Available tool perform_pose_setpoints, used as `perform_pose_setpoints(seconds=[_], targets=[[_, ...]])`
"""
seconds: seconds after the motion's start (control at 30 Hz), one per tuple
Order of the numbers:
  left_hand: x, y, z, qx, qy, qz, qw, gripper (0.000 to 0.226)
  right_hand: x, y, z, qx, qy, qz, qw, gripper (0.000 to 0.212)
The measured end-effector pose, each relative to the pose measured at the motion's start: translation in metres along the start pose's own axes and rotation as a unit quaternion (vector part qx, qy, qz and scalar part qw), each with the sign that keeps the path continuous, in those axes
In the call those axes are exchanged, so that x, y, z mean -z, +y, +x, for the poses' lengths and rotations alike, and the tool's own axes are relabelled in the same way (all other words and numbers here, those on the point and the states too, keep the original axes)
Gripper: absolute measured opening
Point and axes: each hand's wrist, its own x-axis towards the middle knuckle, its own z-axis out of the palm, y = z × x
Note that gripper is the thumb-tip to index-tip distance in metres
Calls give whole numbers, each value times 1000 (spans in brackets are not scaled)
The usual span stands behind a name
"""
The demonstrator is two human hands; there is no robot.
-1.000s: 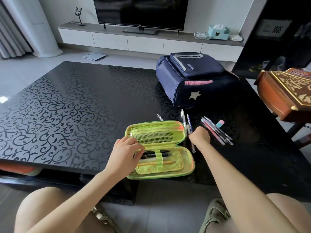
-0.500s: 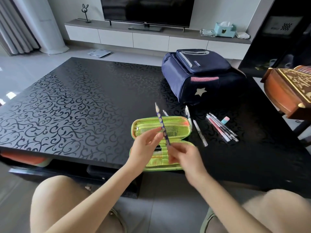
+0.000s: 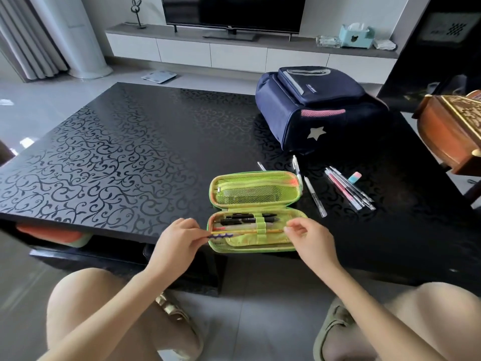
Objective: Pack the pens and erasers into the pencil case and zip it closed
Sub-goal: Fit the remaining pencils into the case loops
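A home living room: a flat-screen television (image 3: 233, 11) stands on a long white media cabinet (image 3: 234, 54) at the far wall, curtains (image 3: 28, 48) far left, a glossy black coffee table (image 3: 130, 157) near.

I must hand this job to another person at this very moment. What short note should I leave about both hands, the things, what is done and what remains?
Left hand: grips the left end of the purple pencil, which lies low across the open pencil case.
Right hand: fingertips by the right tip of the yellow pencil; whether they pinch anything is unclear.
Done: the case lies open at the near edge of the table; black pens and the yellow pencil sit in its lower half.
Left: seat the purple pencil, pack the loose pens and the eraser lying right of the case, then zip it.
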Motion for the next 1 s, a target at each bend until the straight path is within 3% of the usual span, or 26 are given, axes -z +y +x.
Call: perform_pose_setpoints(seconds=[0.3, 0.5, 0.63, 0.73, 0.83, 1.0], targets=[[-23, 26, 16, -101, -21, 28, 994, 7, -5, 13, 3, 39, 15, -43, 998, 8], [-38, 43, 28, -116, -46, 26, 992, 7, -10, 17, 5, 53, 21, -55, 997, 8], [-32, 43, 27, -58, -17, -7, 998, 21, -14, 20, 5, 90, 30, -85, 992, 11], [-18, 22, 21, 9, 21, -20, 1000, 14, -17, 22, 7, 113, 43, -95, 988, 12], [-6, 2, 18, 85, -1, -61, 995, 11, -22, 24, 9, 132, 46, -97, 985, 9], [-8, 2, 23, 108, -42, -95, 989, 11, -26, 24, 11, 161, 33, -95, 982, 8]])
